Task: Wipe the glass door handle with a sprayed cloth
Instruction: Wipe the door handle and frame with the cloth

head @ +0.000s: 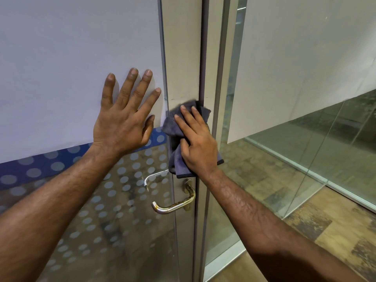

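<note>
Right hand (198, 147): fingers closed around cloth (179, 123), pressed on door frame (183, 58).
Left hand (124, 115): spread flat, empty, on glass door (71, 47).
Risk: handle (175, 206) at 6 o'clock of cloth may go unwiped.

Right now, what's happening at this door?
A person is cleaning a glass door. The right hand presses a grey cloth against the metal door frame, above the lever handle. The left hand lies flat, fingers spread, on the frosted glass. The handle looks stained and is not being touched.
</note>
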